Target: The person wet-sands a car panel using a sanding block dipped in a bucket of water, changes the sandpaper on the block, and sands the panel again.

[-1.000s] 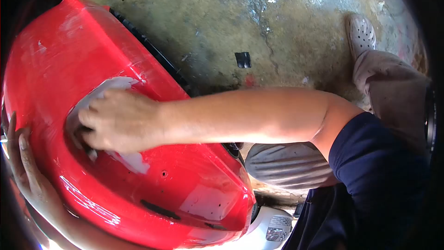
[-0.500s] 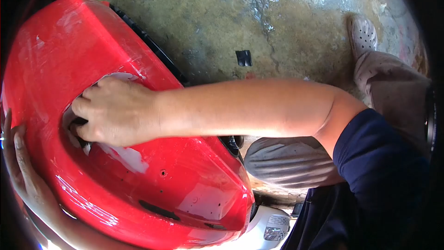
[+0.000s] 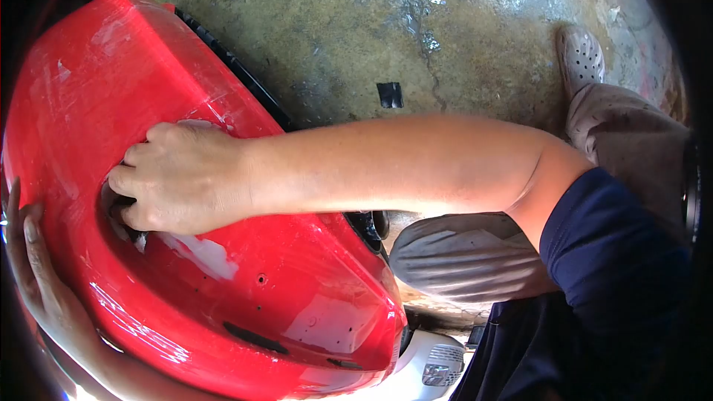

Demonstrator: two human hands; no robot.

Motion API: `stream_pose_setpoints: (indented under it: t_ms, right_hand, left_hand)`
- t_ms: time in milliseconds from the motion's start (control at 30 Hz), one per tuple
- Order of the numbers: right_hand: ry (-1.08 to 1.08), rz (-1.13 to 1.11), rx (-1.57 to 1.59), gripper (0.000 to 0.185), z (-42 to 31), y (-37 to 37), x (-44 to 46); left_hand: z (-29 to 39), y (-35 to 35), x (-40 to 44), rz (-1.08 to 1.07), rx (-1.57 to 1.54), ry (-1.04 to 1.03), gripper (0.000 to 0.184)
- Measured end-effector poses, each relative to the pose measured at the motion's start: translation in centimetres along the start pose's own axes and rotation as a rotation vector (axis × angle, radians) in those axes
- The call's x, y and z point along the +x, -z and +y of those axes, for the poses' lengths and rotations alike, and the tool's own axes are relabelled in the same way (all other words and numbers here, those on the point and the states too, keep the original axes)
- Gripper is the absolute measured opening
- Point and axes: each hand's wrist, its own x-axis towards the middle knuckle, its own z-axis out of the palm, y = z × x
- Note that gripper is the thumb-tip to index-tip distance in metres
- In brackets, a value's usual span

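A glossy red molded panel (image 3: pixel 297 252), likely a vehicle body part, fills the left side. My right hand (image 3: pixel 182 178) is on it at a recessed opening (image 3: pixel 119 208) whose rim is greyish. Its fingers are curled down into this opening; their tips are hidden, and whatever they may pinch cannot be made out. Pale filler-like patches (image 3: pixel 204 256) show beside the hand. At the far left, my left hand (image 3: pixel 48 282) rests with its fingers stretched along the panel's outer edge.
Wet, cracked concrete floor (image 3: pixel 334 44) lies beyond the panel, with a small black square (image 3: pixel 390 95) on it. My bent knee (image 3: pixel 460 256) and a perforated clog (image 3: pixel 581 56) are at right. A white part with a grille (image 3: pixel 438 364) sits below the panel.
My right hand has moved slightly left along the opening, its fingers shifting a little. My forearm has risen slightly in view. The left hand stays at the panel's edge.
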Motion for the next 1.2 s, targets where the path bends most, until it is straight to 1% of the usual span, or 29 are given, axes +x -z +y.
stream_pose_setpoints:
  t_ms: [100,167,233,267,333,433,467,533,667,767,800,833,900,933,967,1033,1067,1167,1200]
  right_hand:
    - [-0.13,-0.046,0.002,0.018,-2.4,-0.5,0.0]
    - [-0.091,-0.017,0.025,0.018,-2.0,-0.6,0.0]
    - [-0.067,-0.001,-0.004,0.019,-1.3,0.2,-0.1]
    - [-0.116,-0.018,-0.002,0.019,-1.4,0.2,-0.2]
    - [-0.214,-0.047,0.003,0.021,-1.6,0.1,-0.4]
    - [-0.261,0.052,0.03,0.022,-0.7,-0.6,-1.8]
    - [-0.287,0.021,0.071,0.024,-0.8,-0.4,-1.7]
    - [-0.217,-0.04,0.077,0.026,-1.2,-0.7,-1.0]
    - [-0.159,-0.079,0.05,0.027,-0.7,0.3,-0.9]
    - [-0.258,-0.018,0.095,0.023,0.3,0.7,-2.3]
    - [-0.286,-0.001,0.084,0.024,0.1,0.3,-2.3]
    - [-0.256,0.006,0.074,0.025,-0.3,-0.3,-2.2]
    - [-0.198,0.021,0.055,0.027,-1.4,-0.3,-0.9]
    - [-0.156,-0.052,0.036,0.028,-1.3,-0.7,-0.2]
    - [-0.176,-0.015,0.055,0.027,-0.9,-0.7,-0.7]
    - [-0.205,0.056,0.099,0.026,0.3,-0.8,-2.4]
    - [-0.265,0.052,0.085,0.025,0.6,-0.5,-3.2]
    - [-0.383,-0.08,0.063,0.026,-0.7,0.4,-2.7]
    - [-0.316,0.04,0.074,0.025,-1.0,-0.5,-1.7]
  left_hand:
    - [-0.1,0.0,0.2,0.003,-0.055,0.053,0.05]
    - [0.3,-0.2,0.2,0.009,-0.09,0.083,0.051]
    - [1.6,-0.8,-0.4,0.035,-0.176,0.167,0.052]
    - [3.7,-1.3,-0.9,0.047,-0.237,0.229,0.052]
    - [4.3,-1.4,-1.2,0.055,-0.306,0.31,0.053]
    - [2.1,-1.2,-1.0,0.07,-0.324,0.367,0.054]
    - [1.8,-1.2,-1.0,0.08,-0.323,0.388,0.054]
    - [1.1,-1.1,-1.3,0.09,-0.311,0.406,0.053]
    - [0.5,-1.3,-1.0,0.066,-0.296,0.343,0.051]
    - [-1.5,-0.9,-1.0,0.087,-0.246,0.365,0.05]
    - [-1.8,-0.8,-1.1,0.068,-0.236,0.343,0.05]
    - [-1.9,-0.6,-1.2,0.05,-0.226,0.321,0.05]
    - [0.2,-0.6,-1.1,-0.017,-0.255,0.227,0.05]
    - [0.7,-0.6,-0.9,-0.044,-0.28,0.192,0.05]
    - [0.7,-0.8,-0.8,-0.055,-0.323,0.182,0.05]
    - [0.9,-1.2,-0.9,-0.051,-0.363,0.181,0.05]
    - [1.5,-1.5,-1.0,-0.032,-0.361,0.186,0.05]
    - [3.9,-1.6,-1.0,-0.036,-0.393,0.247,0.05]
    - [4.4,-1.7,-1.0,-0.049,-0.411,0.273,0.049]
